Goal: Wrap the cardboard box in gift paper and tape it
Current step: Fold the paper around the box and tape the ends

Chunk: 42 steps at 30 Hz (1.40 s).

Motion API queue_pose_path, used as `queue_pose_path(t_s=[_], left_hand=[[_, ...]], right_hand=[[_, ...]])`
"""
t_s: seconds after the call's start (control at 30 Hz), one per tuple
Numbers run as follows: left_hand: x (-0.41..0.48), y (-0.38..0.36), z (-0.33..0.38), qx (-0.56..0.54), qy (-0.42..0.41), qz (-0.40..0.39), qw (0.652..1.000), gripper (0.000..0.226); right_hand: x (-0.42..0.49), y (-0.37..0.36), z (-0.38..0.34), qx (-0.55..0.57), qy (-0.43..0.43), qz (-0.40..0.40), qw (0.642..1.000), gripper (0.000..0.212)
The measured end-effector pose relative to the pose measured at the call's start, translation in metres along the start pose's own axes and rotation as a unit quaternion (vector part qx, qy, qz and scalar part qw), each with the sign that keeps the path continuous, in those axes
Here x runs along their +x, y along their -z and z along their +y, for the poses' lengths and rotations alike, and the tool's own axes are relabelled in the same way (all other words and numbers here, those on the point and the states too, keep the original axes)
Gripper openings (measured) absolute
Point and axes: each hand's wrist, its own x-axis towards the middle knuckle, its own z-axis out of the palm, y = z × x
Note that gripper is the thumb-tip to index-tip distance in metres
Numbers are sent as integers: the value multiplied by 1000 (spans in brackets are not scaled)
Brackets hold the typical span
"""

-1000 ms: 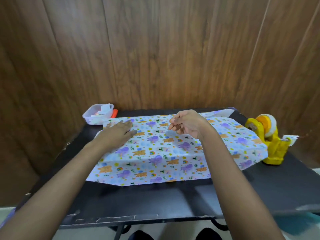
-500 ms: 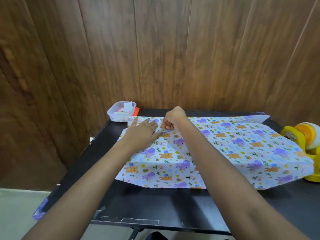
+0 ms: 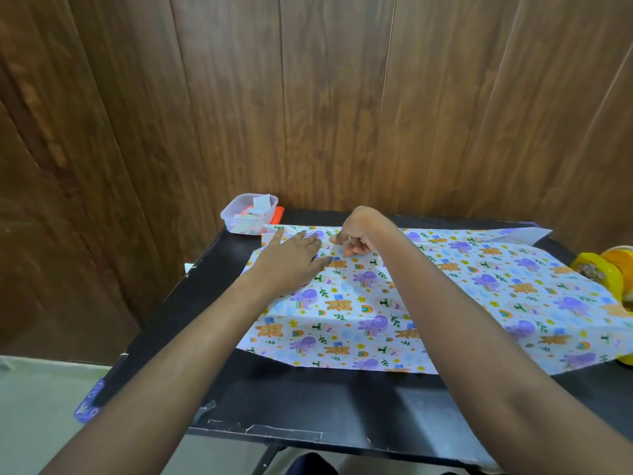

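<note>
The gift paper (image 3: 428, 303) is spread across the black desk (image 3: 342, 406), and the cardboard box is hidden under it, shown only by a raised block in the sheet. The left grip (image 3: 291, 258) is laid flat with straight fingers on the far-left part of the paper, pressing it down against what is judged to be the top of the box. The right grip (image 3: 358, 234) is set just beside it at the overlapped far edge with its fingers curled. Whether the edge or a bit of tape is pinched there cannot be told. A yellow tape dispenser (image 3: 596, 272) is seen at the right border of the desk, touching or nearly touching the paper, and a clear plastic tub (image 3: 248, 214) of scraps is placed at the far-left corner. The paper is judged to be light, thin and easily creased or torn. It is likely to slide on the box and spring open unless 1 palm is kept on the seam. It is best taken at its free edges and corners, pulled taut and folded over the hard edges of the box. The box itself is judged stiff and light, so it can be shifted by a careless tug.
</note>
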Motion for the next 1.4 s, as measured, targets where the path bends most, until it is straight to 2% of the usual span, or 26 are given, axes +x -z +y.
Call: queue_pose_path(t_s=[0.17, 0.3, 0.4, 0.53, 0.67, 0.8, 0.9, 1.0, 1.07, 1.13, 1.3, 1.4], left_hand=[[-3, 2, 2, 1, 3, -6, 1000, 58], [-3, 3, 2, -6, 1, -3, 1000, 57], [-4, 3, 2, -8, 0, -7, 1000, 58], [-4, 6, 3, 3, 5, -10, 1000, 56], [2, 8, 17, 57, -10, 2, 998, 48], [2, 6, 64, -65, -63, -8, 996, 51], [-1, 4, 113, -97, -125, -50, 986, 67], [2, 2, 138, -110, -161, -64, 979, 73], [8, 6, 150, -145, -170, -53, 973, 68], [27, 14, 149, -163, -133, -27, 977, 64], [92, 13, 128, -97, -32, -31, 994, 75], [113, 11, 129, -110, -17, -45, 993, 79]], right_hand=[[1, 7, 6, -26, 0, -42, 999, 25], [9, 1, -3, -34, -6, 15, 999, 37], [9, 0, -5, -58, 1, 9, 998, 32], [-7, 13, 15, 52, 52, -54, 996, 19], [-37, 30, 69, 163, 159, 26, 973, 22], [-66, 47, 132, 227, 196, 113, 947, 19], [-84, 63, 182, 262, 219, 203, 918, 17], [-98, 73, 222, 241, 217, 302, 897, 29], [-108, 69, 247, 263, 204, 285, 899, 34], [-118, 56, 261, 304, 185, 232, 905, 37], [-125, 30, 275, 350, 127, 225, 900, 39], [-123, 15, 283, 406, 53, 146, 901, 41]])
